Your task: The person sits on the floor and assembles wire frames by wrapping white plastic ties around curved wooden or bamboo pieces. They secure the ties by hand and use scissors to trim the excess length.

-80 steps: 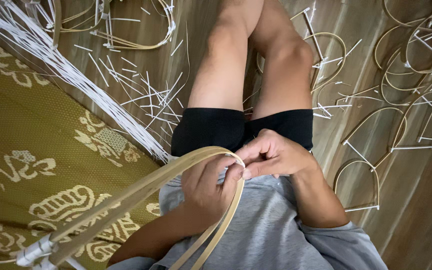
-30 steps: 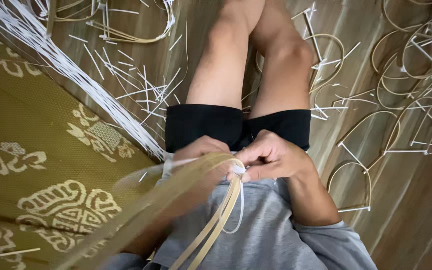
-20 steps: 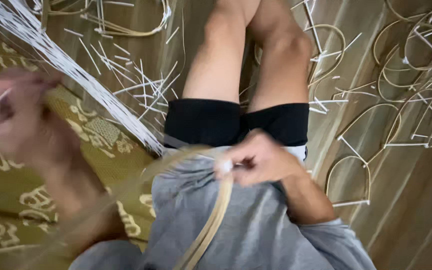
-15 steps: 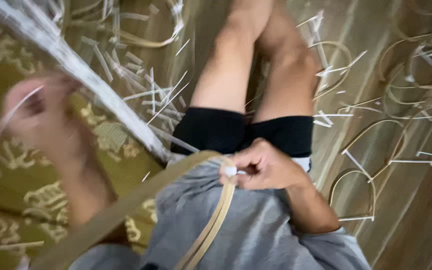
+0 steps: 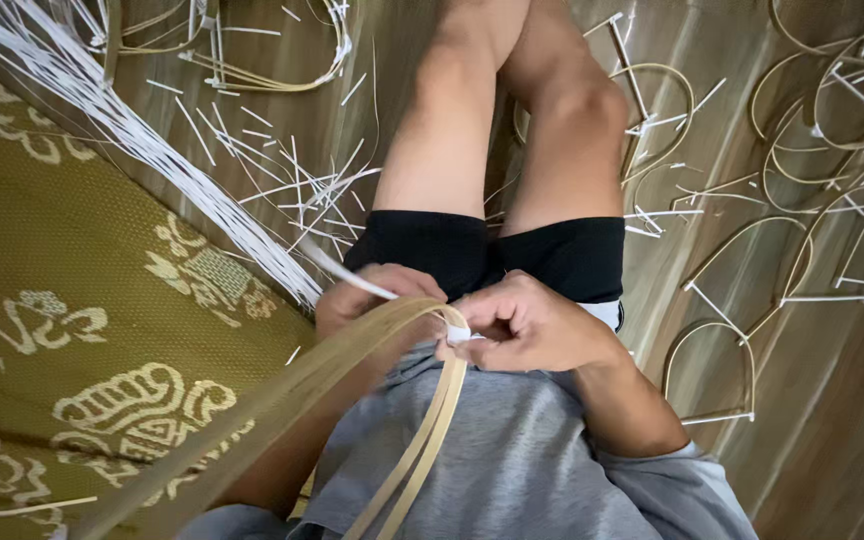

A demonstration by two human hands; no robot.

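1. We find the bent cane strip (image 5: 392, 345) in our lap, frame centre.
2. Left hand (image 5: 367, 300): grip clenched on a white binding strand (image 5: 347, 272).
3. Right hand (image 5: 532, 325), at 3 o'clock of the bend: grip pinching the cane strip there.

The floor (image 5: 812, 430) is of wooden planks in a warm brown with a streaked grain, running slantwise across the view. Over its left side lies an olive-green woven mat (image 5: 62, 260) with pale cream ornaments, its edge running diagonally from the upper left corner towards the lower middle. Along that edge lies a bundle of long white strips (image 5: 142, 150), fanning out at the top left corner. Short pale offcuts (image 5: 282, 180) are scattered over the planks just beside the mat. At the right side of the floor lie many bent cane hoops (image 5: 832, 110), some tied across with white strips, some overlapping. More curved cane pieces (image 5: 252, 60) lie at the top edge. The light is soft and even.
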